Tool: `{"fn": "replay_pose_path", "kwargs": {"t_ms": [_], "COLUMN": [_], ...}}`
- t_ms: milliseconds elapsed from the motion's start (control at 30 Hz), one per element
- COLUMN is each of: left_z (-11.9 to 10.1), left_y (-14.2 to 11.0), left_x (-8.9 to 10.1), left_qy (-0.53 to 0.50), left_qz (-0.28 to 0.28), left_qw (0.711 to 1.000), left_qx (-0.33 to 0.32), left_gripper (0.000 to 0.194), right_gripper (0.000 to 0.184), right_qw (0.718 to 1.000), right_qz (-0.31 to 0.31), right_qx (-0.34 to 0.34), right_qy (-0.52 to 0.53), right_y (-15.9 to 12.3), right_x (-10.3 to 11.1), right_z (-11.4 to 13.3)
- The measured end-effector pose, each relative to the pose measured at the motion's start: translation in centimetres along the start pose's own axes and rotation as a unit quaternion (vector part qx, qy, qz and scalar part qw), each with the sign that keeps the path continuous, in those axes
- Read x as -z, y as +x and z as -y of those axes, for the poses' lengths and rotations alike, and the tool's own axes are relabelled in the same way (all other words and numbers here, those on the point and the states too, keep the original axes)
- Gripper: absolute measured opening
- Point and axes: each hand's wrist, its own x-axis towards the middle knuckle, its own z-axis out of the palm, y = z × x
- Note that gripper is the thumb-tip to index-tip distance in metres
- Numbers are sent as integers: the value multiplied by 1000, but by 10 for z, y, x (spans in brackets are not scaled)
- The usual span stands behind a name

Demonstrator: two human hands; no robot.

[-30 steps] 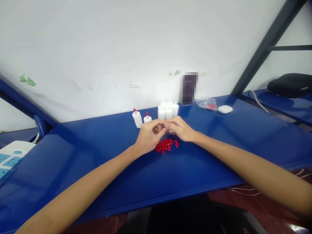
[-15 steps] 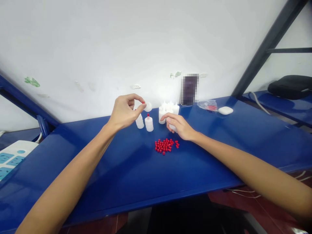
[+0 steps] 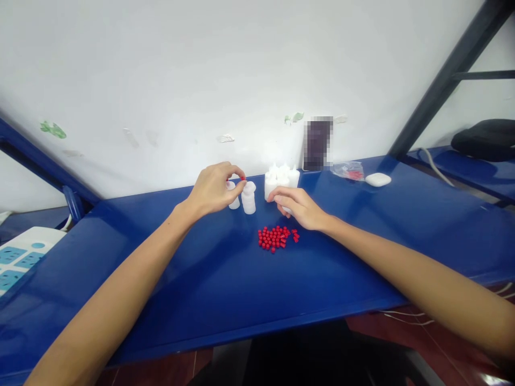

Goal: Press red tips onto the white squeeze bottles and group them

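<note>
Over the blue table [image 3: 217,284], left fingers [image 3: 238,188] pinch a red cap [image 3: 243,178] between tips; right fingers [image 3: 284,192] curl around something white [image 3: 287,209].

Your left hand [image 3: 215,187] pinches a red tip [image 3: 243,178] between thumb and forefinger, beside a white round piece at the top of a white bottle [image 3: 249,203]; another bottle [image 3: 234,200] stands to its left, partly covered by your fingers. Your right hand [image 3: 303,208] curls around a mostly hidden white object [image 3: 287,209], just in front of clustered white bottles [image 3: 282,177]. Nearer you, loose red caps [image 3: 274,238] lie on the blue table [image 3: 257,289]. Behind them, a pixelated dark panel [image 3: 317,145] leans against the wall [image 3: 241,69], left of a clear bag [image 3: 348,171] and a white rounded object [image 3: 378,179].
</note>
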Motion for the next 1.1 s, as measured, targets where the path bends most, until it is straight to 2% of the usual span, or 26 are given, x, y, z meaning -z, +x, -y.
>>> {"fn": "replay_pose_path", "kwargs": {"t_ms": [133, 367, 667, 800, 933, 1033, 1100], "left_z": [1, 4, 13, 16, 17, 11, 2], "left_y": [0, 2, 1, 2, 4, 2, -1], "left_x": [2, 1, -1, -3, 1, 2, -1], "left_qy": [71, 152, 207, 179, 96, 29, -17], "left_qz": [22, 55, 31, 10, -64, -95, -86], "left_qw": [997, 983, 976, 983, 993, 995, 996], "left_qx": [-14, -88, -61, -39, -2, -7, -27], "left_gripper": [26, 26, 25, 27, 18, 29, 35], "right_gripper": [33, 34, 33, 32, 31, 33, 34], "right_qw": [1000, 1000, 999, 999, 999, 1000, 1000], "right_qz": [3, 5, 1, -1, 3, 6, 1], "right_qx": [3, -4, -4, -7, -10, -8, -4], "right_qy": [-6, -22, -37, -37, -40, -18, -2], "right_y": [0, 1, 1, 1, 1, 0, 1], "right_x": [0, 0, -1, 0, 0, 1, 1], "right_z": [0, 1, -1, 0, -1, -2, -2]}}
